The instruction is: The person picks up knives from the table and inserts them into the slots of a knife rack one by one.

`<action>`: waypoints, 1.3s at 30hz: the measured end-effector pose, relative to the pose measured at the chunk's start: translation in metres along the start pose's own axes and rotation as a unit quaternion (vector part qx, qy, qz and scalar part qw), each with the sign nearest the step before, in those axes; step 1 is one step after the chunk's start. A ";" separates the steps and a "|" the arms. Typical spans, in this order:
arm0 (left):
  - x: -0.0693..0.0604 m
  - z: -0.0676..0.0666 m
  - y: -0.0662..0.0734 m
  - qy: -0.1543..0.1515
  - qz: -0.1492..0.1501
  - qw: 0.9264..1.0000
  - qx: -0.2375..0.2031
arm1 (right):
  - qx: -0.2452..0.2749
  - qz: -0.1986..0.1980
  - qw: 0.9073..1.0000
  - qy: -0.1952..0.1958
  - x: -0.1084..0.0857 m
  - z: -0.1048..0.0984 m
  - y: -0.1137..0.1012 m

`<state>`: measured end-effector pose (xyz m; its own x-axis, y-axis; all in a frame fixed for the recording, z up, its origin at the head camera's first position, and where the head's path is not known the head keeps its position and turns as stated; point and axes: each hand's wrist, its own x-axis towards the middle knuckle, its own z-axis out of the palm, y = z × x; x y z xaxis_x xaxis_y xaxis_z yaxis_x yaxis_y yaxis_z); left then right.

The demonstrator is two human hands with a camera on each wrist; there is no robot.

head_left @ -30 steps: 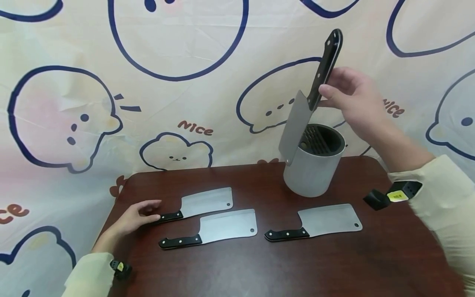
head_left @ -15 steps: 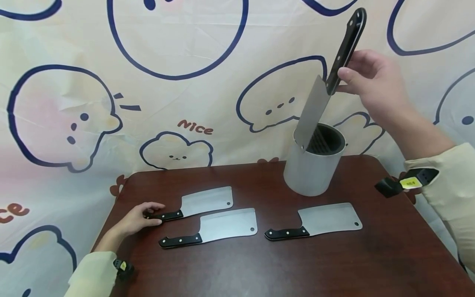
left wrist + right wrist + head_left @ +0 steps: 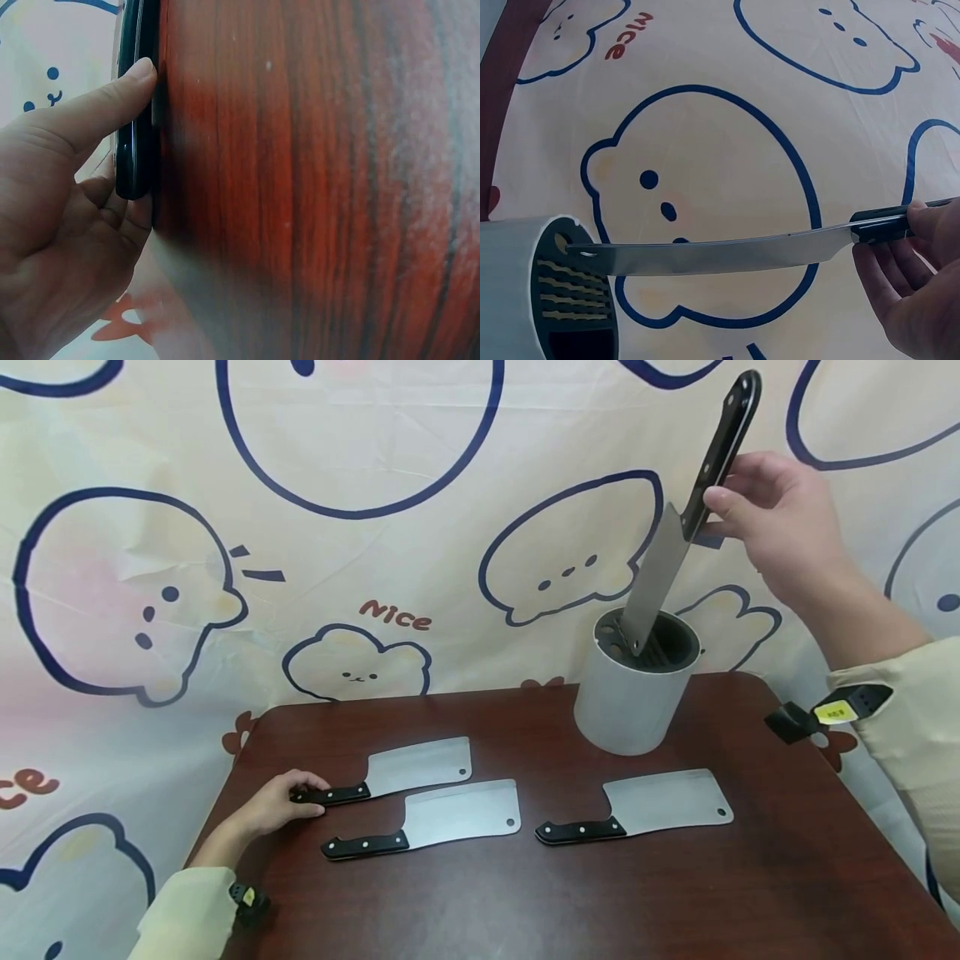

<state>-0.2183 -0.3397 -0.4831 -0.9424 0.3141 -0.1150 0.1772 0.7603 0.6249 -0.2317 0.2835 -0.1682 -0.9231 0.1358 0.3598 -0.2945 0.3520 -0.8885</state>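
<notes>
My right hand [image 3: 791, 522] pinches the black handle of a cleaver [image 3: 658, 578] between thumb and fingers. The cleaver is tilted, handle up, with the blade's lower end at the mouth of a white round knife holder [image 3: 626, 714]. In the right wrist view, that end overlaps the dark slotted insert [image 3: 574, 296] near a round hole; how far in it reaches I cannot tell. My left hand [image 3: 273, 806] pinches the handle end of the far left cleaver [image 3: 418, 767], which lies on the table. The left wrist view shows the thumb across that handle [image 3: 135, 161].
Two more cleavers lie flat on the brown table [image 3: 480, 902]: a left one [image 3: 461, 814] in front of the far left cleaver, and a right one [image 3: 667, 803] before the holder. A cartoon-printed cloth [image 3: 375, 568] hangs behind the table.
My right hand has moved up and right, bringing the blade's end from outside the holder's left side to over its mouth. My left fingers have settled around the far left cleaver's handle.
</notes>
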 end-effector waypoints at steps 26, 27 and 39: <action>-0.011 -0.017 0.004 0.065 -0.013 0.997 -0.040 | -0.034 0.016 0.999 -0.022 0.006 0.015 0.021; -0.011 -0.019 0.006 0.070 -0.015 0.996 -0.049 | -0.041 0.016 0.999 -0.022 0.007 0.017 0.023; -0.012 -0.032 0.033 0.142 0.049 0.959 -0.239 | -0.090 0.043 0.995 -0.027 0.015 0.033 0.044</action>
<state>-0.2102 -0.3364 -0.4366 -0.9792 0.1518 0.1345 0.1822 0.3669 0.9123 -0.2669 0.2707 -0.2113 -0.9565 0.1246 0.2638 -0.1684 0.5024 -0.8481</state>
